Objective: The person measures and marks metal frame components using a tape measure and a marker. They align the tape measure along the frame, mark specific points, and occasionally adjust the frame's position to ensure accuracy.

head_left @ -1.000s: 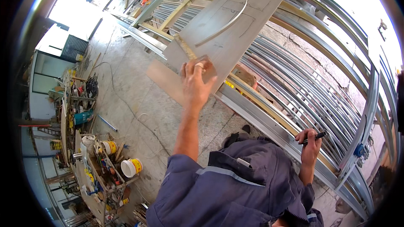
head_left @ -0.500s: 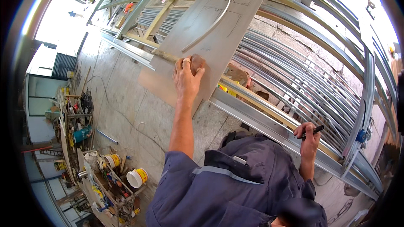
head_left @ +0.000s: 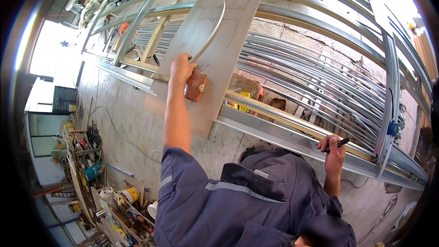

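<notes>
My left hand (head_left: 183, 67) is closed at the lower end of a thin, curved pale strip (head_left: 214, 33), covering that end. The strip lies along a flat grey metal sheet (head_left: 235, 23) with dark lines drawn on it. Just below the hand, a mallet (head_left: 195, 87) with a reddish-brown block head rests on the sheet. Its wooden handle passes beneath my left wrist and shows again on the other side. At the right, my right hand (head_left: 334, 148) grips a black marker (head_left: 337, 144) beside the frame's near rail.
The sheet lies across a metal frame (head_left: 315, 148) of long rails. Within the frame are many thin metal rods (head_left: 311, 73). A cluttered rack (head_left: 123, 210) with buckets and tools stands at lower left. A cable (head_left: 114, 126) runs over the concrete floor.
My left hand has let go of the mallet head and moved to the curved strip's lower end. The mallet stays on the sheet. My right hand still holds the marker. The view has shifted.
</notes>
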The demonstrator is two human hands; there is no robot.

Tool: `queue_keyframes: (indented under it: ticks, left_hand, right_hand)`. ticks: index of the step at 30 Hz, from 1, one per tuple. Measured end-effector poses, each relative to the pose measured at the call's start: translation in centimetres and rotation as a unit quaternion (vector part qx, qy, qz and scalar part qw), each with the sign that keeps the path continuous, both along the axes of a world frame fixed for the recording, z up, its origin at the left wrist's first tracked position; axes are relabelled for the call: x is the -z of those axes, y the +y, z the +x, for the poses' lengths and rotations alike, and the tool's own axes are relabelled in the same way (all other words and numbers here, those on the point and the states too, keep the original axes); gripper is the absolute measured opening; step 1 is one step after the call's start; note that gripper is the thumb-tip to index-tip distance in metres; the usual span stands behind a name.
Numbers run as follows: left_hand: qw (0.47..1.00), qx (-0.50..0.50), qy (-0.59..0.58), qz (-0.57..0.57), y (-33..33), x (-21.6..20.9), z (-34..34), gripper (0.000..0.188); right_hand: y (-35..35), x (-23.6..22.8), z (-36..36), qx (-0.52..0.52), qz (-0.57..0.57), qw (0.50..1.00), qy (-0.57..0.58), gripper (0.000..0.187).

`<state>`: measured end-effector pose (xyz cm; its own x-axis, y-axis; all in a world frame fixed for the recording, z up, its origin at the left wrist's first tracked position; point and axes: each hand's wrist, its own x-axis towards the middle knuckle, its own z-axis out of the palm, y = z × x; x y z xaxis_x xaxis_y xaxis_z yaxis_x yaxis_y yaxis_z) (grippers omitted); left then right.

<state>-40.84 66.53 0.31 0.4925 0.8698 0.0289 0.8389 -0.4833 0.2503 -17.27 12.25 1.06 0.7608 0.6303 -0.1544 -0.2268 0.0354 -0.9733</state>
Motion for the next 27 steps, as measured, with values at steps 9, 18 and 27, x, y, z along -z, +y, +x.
queue_keyframes:
  ticks: [9,18,27]
  left_hand:
    - [0.986,0.003,-0.167,-0.014,-1.4,-1.2,0.6,0.023]
    - [0.984,0.076,-0.126,0.103,-0.6,-1.9,1.8,0.015]
    - [0.994,0.061,0.064,-0.061,1.3,-1.4,0.8,0.018]
  right_hand:
    - [-0.4,0.0,-0.2,0.0,-0.011,1.0,-0.008,0.045]
    - [0.9,-0.3,-0.3,-0.016,-0.02,1.0,0.001,0.043]
    - [0.0,0.5,-0.3,0.007,-0.006,1.0,0.001,0.039]
